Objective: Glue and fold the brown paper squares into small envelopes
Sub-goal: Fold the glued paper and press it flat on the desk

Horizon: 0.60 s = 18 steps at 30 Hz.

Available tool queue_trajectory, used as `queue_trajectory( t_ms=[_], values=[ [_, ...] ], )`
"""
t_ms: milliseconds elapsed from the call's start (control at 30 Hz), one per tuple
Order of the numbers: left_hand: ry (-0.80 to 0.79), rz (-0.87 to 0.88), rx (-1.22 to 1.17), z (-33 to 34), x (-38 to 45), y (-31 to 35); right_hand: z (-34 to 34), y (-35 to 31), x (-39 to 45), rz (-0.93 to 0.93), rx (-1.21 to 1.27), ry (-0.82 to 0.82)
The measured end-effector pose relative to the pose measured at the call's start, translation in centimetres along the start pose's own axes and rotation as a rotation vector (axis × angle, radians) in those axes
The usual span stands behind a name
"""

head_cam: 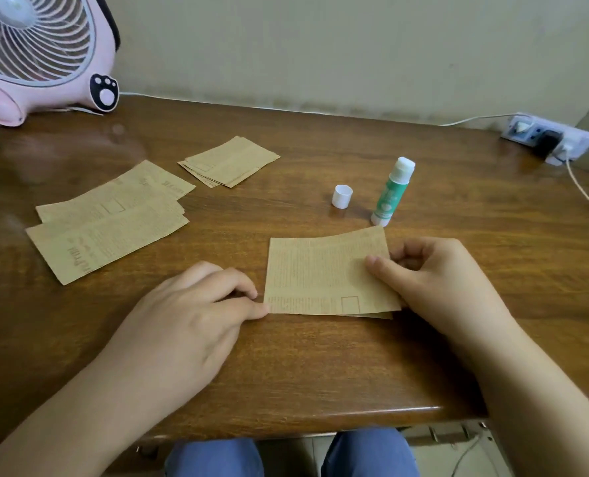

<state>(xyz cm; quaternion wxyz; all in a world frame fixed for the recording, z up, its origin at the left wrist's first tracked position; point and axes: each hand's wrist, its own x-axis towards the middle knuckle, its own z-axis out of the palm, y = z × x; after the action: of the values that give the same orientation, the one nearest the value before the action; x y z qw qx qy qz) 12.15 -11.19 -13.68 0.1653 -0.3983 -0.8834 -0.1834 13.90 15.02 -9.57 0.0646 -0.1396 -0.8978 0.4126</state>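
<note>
A wooden table [303, 356] fills the frame, a pink fan [42, 53] at upper left. Left of centre lie flat brown sheets [107, 222], with a small stack of finished envelopes [229, 161] above them. At centre sits the folded paper [324, 273]: the right hand [434, 280] pinches its right edge, thumb on top, while the left hand [196, 304], fingers loosely curled, touches its lower-left corner. The fold looks to be in hand; next likely comes pressing the crease flat. The uncapped glue stick [392, 191] and its cap [342, 196] stand just above.

glue stick [391, 192] behind folded paper [324, 273], cap [342, 196] beside it
</note>
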Motion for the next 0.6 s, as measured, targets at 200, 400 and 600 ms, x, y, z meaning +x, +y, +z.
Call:
queue_trajectory(
  t_ms=[200, 400, 600],
  values=[
    [0.005, -0.010, -0.025, 0.2, 0.0, -0.2, -0.8, 0.6, 1.5, 0.013, -0.289, -0.070],
    [0.026, -0.005, -0.038, 0.3, 0.0, -0.2, -0.6, 1.2, 2.0, -0.018, -0.300, -0.039],
    [0.028, -0.003, -0.052, 0.4, 0.0, -0.5, -0.5, 1.3, 1.7, -0.053, -0.309, -0.035]
  ],
)
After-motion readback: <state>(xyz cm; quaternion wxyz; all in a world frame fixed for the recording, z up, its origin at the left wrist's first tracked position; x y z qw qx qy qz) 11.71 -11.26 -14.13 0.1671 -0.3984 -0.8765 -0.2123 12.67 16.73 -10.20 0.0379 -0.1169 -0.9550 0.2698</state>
